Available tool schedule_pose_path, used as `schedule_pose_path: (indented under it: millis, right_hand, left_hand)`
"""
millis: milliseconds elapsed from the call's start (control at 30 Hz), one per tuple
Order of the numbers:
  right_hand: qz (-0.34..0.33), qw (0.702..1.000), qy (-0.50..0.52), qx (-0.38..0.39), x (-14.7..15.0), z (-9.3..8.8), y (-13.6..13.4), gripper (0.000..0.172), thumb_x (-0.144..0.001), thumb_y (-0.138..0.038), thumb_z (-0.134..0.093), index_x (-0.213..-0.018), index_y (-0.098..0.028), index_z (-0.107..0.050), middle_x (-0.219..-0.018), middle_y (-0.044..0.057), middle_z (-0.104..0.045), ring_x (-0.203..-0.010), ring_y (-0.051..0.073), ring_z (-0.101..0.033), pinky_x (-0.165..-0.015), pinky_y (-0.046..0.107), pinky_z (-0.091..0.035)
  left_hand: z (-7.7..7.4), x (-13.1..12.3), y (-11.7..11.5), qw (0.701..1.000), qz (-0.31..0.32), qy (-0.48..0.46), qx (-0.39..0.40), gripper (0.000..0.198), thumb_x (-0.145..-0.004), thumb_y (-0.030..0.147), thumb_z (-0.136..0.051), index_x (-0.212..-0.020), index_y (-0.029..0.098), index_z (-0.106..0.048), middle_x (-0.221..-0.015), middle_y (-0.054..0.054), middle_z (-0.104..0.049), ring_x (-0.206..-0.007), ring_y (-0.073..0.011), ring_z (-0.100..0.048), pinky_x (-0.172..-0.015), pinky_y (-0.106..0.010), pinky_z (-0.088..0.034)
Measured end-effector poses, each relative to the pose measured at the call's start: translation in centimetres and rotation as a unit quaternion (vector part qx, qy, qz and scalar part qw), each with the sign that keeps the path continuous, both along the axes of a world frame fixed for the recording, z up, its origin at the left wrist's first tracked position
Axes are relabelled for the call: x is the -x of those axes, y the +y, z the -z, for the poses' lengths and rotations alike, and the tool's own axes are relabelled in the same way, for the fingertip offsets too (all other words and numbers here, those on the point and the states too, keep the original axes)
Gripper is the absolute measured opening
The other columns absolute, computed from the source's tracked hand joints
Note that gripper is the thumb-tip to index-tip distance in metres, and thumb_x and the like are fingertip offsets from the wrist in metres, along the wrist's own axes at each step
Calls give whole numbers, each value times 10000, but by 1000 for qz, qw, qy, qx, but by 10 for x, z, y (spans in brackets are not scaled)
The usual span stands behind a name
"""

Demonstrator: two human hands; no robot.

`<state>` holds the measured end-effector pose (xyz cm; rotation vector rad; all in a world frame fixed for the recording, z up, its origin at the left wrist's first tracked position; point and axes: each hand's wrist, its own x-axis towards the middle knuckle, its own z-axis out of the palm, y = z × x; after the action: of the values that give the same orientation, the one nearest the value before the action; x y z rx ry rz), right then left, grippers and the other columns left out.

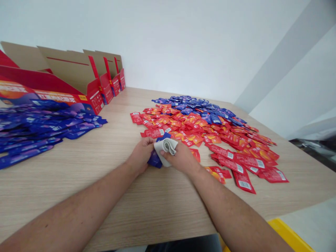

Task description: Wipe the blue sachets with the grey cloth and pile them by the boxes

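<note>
Wood-laminate table (78,189): red cardboard display boxes (96,94) at far left; loose blue sachets (34,129) before them; red sachets (210,134) spread right. Between the hands: folded off-white cloth (165,147) over a blue sachet (154,160), nearer the left hand (140,155), half closed on the sachet; long axis hidden. Right hand (181,159), half closed, pinches the cloth.

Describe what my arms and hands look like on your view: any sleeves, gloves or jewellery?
Both arms are bare from the wrist up the forearm, with no sleeves in view. The left hand and right hand wear no gloves. Neither wrist shows a watch, band or cable. Rings can't be ruled out, since some fingers are hidden.
</note>
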<state>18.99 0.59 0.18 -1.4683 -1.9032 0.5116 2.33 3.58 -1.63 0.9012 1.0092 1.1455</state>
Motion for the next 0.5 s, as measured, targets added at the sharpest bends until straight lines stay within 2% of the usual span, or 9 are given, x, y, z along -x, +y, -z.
schedule_pose_path:
  millis: [67, 167, 333, 433, 500]
  right_hand:
    - [-5, 1000, -7, -3, 0, 1, 0, 210, -876, -343, -710, -1067, -258, -710, -1014, 34, -773, -921, 228, -717, -796, 339, -529]
    - [32, 999, -7, -2, 0, 2, 0, 175, -909, -345, -668, -1052, -252, -709, -1006, 54, -775, -918, 244, -716, -785, 355, -524]
    - [-24, 1000, -17, -6, 1, 1, -1, 166, -891, -351, -693, -1034, -267, -709, -987, 26, -771, -893, 220, -712, -774, 323, -521]
    - [31, 999, -10, -22, 1, 0, 0, 148, -910, -340, -663, -1027, -258, -705, -992, 44, -770, -929, 234, -714, -799, 337, -519]
    - [26, 1000, -6, -16, 0, 1, 0, 152, -910, -341, -663, -1034, -263, -704, -994, 40, -772, -926, 231, -717, -791, 332, -520]
  left_hand:
    - [-1, 1, -1, 1000, 2, -15, 4, 280, -604, 268, -773, -762, 182, -558, -594, 42, -604, -487, -98, -504, -469, -208, -400]
    - [-3, 1, -1, 1000, -3, -9, 1, 267, -630, 284, -765, -761, 182, -556, -579, 45, -595, -479, -95, -501, -472, -202, -403]
    - [-1, 1, -1, 999, 4, -33, 11, 276, -618, 262, -778, -752, 182, -550, -579, 51, -586, -485, -94, -504, -476, -202, -403]
    - [-1, 2, 0, 1000, -1, -29, 4, 255, -641, 253, -763, -749, 181, -544, -568, 57, -567, -478, -88, -490, -477, -199, -392]
    - [-1, 2, 0, 1000, 0, -24, 0, 247, -645, 246, -759, -749, 178, -545, -574, 54, -572, -481, -88, -492, -480, -199, -393]
